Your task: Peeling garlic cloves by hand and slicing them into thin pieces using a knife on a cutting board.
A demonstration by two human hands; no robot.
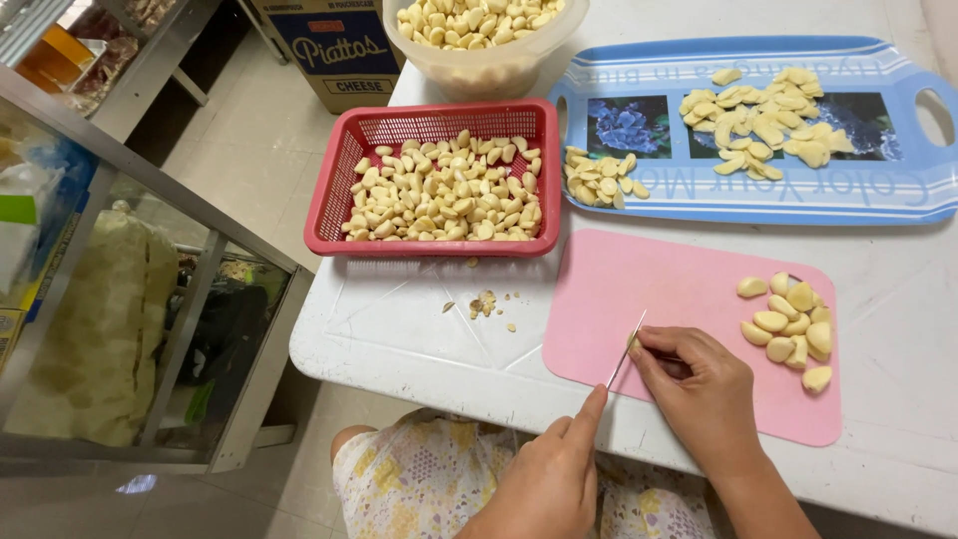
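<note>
- White table (419,339) under everything, near edge running just below the grip.
- Blue handled tray (898,195) well beyond the grip, up and to the right, carrying two heaps of sliced garlic; far right handle partly cut off by the frame edge.
- Pink cutting board (659,289) directly beneath the grip, lying flat on the table.
- Red mesh basket (334,185) up and left of the grip, filled with peeled cloves, touching the tray's left end.
- Clear tub (479,70) of cloves farther beyond the basket, top cut off.
- Left hand (544,479) closed around a knife handle, forefinger stretched along the back; handle itself hidden inside the fist.
- Right hand (704,384) pinching something tight at the blade, fingertips curled down; clove beneath them hardly visible.
- Pile of cut cloves (793,324) right of the grip, on the board, apart from the hand.
- Thin knife blade (626,349) with long axis slanting up and slightly right, tip pointing away from the body, edge down at the right fingertips.
- Crumbs of garlic (484,304) left of the grip, on bare table.
</note>
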